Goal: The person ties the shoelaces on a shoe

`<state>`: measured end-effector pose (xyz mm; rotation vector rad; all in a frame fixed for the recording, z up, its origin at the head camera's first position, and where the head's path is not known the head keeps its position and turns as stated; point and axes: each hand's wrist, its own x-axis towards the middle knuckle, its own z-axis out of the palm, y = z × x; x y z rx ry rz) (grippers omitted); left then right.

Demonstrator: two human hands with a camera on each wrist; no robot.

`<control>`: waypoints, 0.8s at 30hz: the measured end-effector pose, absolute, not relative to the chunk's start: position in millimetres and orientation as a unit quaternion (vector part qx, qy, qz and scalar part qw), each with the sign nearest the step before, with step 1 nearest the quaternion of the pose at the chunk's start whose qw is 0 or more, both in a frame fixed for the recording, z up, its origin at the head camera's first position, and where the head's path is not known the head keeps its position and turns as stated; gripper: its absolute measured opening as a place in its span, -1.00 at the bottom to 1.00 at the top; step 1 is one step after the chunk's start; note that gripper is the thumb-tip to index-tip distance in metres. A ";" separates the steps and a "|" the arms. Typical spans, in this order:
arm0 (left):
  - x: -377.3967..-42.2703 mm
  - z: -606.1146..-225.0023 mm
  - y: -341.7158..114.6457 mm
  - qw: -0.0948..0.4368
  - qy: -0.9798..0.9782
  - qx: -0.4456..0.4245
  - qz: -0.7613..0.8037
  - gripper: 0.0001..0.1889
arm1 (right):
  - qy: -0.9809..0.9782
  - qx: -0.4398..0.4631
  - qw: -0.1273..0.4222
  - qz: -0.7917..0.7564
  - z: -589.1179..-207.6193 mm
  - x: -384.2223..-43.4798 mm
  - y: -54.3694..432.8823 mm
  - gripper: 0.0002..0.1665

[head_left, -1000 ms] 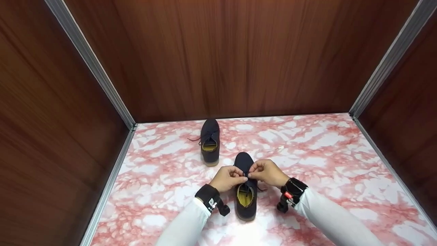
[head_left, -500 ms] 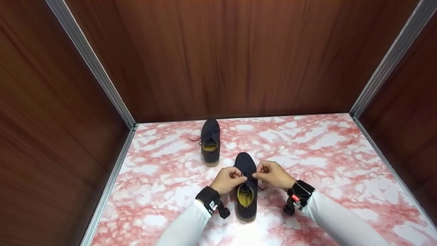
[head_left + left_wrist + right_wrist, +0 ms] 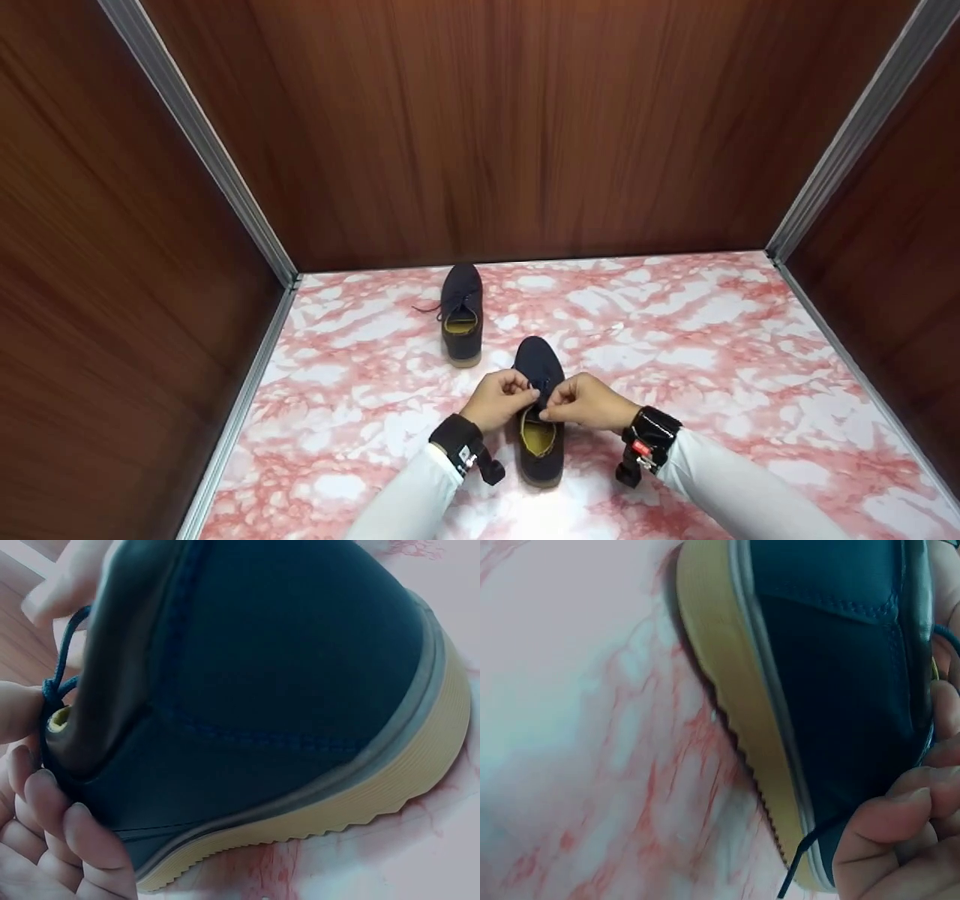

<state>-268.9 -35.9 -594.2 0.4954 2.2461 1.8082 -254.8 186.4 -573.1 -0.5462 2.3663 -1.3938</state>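
A dark navy lace-up shoe (image 3: 537,360) with a yellow insole and pale ridged sole stands upright on the table, toe pointing away. My left hand (image 3: 498,400) pinches its shoelace (image 3: 63,646) over the left side of the eyelets. Opposite it, my right hand (image 3: 589,402) pinches the lace with thumb and forefinger, just above the shoe's opening. A knotted part of the lace shows by an eyelet in the left wrist view. One loose lace end (image 3: 798,858) hangs down over the sole in the right wrist view. Fingers partly cover the lacing.
A matching dark shoe (image 3: 463,346) stands further back and to the left, one lace trailing off its left side. The table (image 3: 690,360) has a red-and-white marbled top. Brown wood-look panels (image 3: 480,135) with metal corner strips enclose it at the back and sides.
My right hand first drew a little to the right, then came back left and nearer to me, towards the shoe's opening. The left hand and both shoes have hardly moved.
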 end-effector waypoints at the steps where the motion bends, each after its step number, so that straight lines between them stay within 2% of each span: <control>1: -269.0 -594.0 -36.1 0.111 0.762 0.169 0.615 -0.77 | 0.831 -0.188 0.172 -0.494 -572.3 -255.1 186.0 -0.75; 7: -273.3 -592.2 -41.7 0.131 0.750 0.166 0.627 -0.75 | 0.813 -0.165 0.190 -0.525 -564.8 -261.9 191.7 -0.82; 12: -278.9 -588.1 -52.9 0.121 0.757 0.149 0.624 -0.75 | 0.800 -0.147 0.198 -0.548 -557.5 -269.0 201.5 -0.85; 24: -286.9 -577.7 -78.1 0.083 0.815 0.154 0.553 -0.78 | 0.839 -0.124 0.127 -0.514 -559.3 -279.0 227.6 -0.73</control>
